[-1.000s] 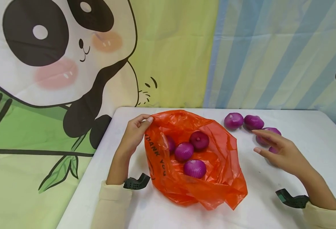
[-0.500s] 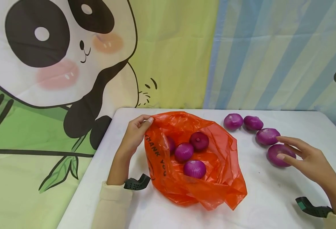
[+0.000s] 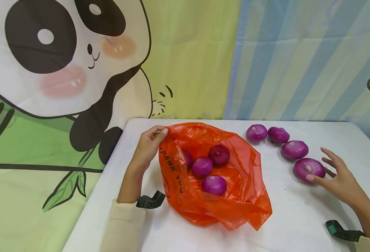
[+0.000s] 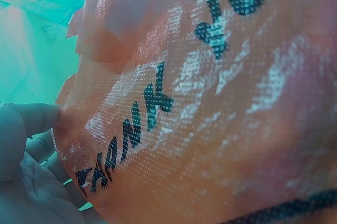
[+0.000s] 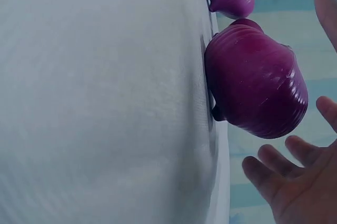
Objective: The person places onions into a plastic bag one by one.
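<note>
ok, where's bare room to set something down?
Bare on the white table: the near stretch between the red bag and right hand; also the back-right corner, right of the loose onions. Crowded: that diagonal onion line, right hand at its near end, and the bag, with four bagged onions visible.

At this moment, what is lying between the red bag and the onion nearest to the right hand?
Between the red bag and that onion, the head view shows only white tabletop with one tiny dark speck.
</note>
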A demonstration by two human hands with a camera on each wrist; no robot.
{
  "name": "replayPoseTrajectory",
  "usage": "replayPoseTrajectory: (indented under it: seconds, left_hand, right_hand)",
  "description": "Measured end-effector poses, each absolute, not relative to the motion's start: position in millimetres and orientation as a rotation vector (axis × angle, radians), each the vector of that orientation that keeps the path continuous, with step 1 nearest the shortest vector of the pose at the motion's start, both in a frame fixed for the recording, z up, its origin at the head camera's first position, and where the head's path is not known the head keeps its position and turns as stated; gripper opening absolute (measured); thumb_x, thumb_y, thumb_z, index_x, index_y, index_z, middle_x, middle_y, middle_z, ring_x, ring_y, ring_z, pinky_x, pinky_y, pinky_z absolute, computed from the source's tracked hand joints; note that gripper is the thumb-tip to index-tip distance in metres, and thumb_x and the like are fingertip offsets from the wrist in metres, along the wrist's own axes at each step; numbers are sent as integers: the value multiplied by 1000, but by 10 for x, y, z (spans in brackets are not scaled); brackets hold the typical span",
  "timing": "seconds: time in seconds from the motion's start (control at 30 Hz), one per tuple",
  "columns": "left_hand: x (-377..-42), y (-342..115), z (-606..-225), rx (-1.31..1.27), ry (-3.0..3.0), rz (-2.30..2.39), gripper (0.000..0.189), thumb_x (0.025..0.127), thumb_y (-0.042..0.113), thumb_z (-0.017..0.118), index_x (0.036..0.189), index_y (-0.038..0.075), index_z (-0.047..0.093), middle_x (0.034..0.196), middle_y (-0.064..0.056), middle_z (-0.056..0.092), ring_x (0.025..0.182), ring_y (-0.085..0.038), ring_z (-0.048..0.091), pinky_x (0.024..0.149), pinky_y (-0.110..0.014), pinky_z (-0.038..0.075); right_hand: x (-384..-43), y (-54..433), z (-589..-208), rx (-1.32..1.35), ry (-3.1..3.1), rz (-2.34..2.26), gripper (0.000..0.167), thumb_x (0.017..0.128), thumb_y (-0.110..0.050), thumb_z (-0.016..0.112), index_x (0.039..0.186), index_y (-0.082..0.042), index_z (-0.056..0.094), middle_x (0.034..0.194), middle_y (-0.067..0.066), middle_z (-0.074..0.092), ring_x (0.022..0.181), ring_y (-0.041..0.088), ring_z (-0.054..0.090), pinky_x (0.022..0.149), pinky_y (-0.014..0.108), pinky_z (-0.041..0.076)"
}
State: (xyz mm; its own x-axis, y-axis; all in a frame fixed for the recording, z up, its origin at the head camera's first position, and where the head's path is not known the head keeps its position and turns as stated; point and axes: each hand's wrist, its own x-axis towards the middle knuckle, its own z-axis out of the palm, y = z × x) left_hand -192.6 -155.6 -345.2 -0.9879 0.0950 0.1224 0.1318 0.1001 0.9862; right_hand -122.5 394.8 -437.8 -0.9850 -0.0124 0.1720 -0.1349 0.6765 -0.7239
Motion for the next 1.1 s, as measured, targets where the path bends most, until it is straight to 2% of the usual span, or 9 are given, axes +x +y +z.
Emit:
replayPoseTrajectory:
  seconds: [0.07, 0.1, 0.2, 0.3, 0.37, 0.57, 0.87, 1.0, 1.1]
  left_hand:
    - [-1926, -1558, -3456, -236, -2308, -2073, 31, 100, 28, 57, 113, 1, 63, 95, -11, 66, 82, -22, 62, 80, -31, 52]
    - [-1926, -1559, -3457, -237, -2306, -2072, 31, 100, 28, 57, 113, 1, 63, 94, -11, 66, 82, -22, 62, 80, -31, 52]
    - [-1932, -1558, -3462, -257, -2295, -2074, 30, 100, 27, 57, 113, 0, 63, 93, -11, 66, 81, -21, 62, 78, -31, 52]
    - [-1934, -1555, -3460, -273, -2283, -2081, 29, 100, 26, 57, 112, -1, 63, 92, -10, 67, 80, -21, 62, 76, -30, 52]
    - [-1929, -1553, -3455, -275, -2280, -2082, 29, 100, 25, 57, 112, -1, 63, 92, -10, 67, 80, -20, 62, 75, -30, 52]
    - [-1921, -1553, -3452, -285, -2276, -2087, 29, 100, 25, 57, 112, -1, 62, 93, -11, 67, 80, -21, 63, 76, -30, 53]
    - [-1929, -1560, -3456, -290, -2277, -2085, 27, 100, 26, 57, 109, 2, 64, 92, -10, 67, 80, -21, 62, 77, -30, 53]
    - [-1925, -1562, -3453, -292, -2270, -2098, 27, 99, 26, 57, 109, 1, 63, 93, -10, 67, 80, -20, 62, 76, -30, 53]
    - [-1922, -1562, -3452, -282, -2272, -2109, 29, 100, 25, 57, 110, -1, 63, 94, -11, 67, 81, -20, 62, 75, -29, 53]
  right_hand:
    - [-1234, 3944, -4369, 89, -2784, 1209, 105, 83, -16, 79, 157, -26, 5, 156, 29, 2, 132, 58, 20, 99, 29, 37]
    - [-1240, 3947, -4365, 78, -2808, 1204, 106, 83, -17, 79, 157, -22, 4, 154, 32, 4, 127, 63, 24, 96, 31, 42]
    - [-1255, 3940, -4364, 4, -2902, 1124, 101, 83, -26, 79, 155, -6, 11, 145, 40, 18, 114, 63, 36, 77, 52, 51]
    - [-1260, 3942, -4371, -60, -2961, 1058, 90, 86, -32, 76, 149, 4, 22, 135, 41, 32, 107, 60, 41, 69, 45, 57]
    - [-1258, 3939, -4372, -84, -2988, 1026, 84, 88, -34, 73, 147, 6, 27, 131, 42, 35, 106, 60, 41, 70, 55, 54]
    - [-1232, 3936, -4355, -63, -2999, 983, 83, 88, -35, 72, 146, 7, 28, 130, 42, 36, 106, 60, 41, 75, 62, 50]
    - [-1213, 3898, -4235, -60, -2936, 1029, 83, 89, -36, 71, 150, 0, 28, 134, 42, 34, 108, 61, 42, 69, 54, 53]
    - [-1229, 3829, -4116, -68, -2866, 1089, 82, 91, -32, 70, 153, -5, 23, 140, 41, 30, 111, 61, 40, 64, 36, 57]
    - [-1240, 3753, -4031, -59, -2809, 1139, 81, 91, -28, 70, 155, -11, 22, 143, 39, 29, 115, 61, 38, 59, 18, 53]
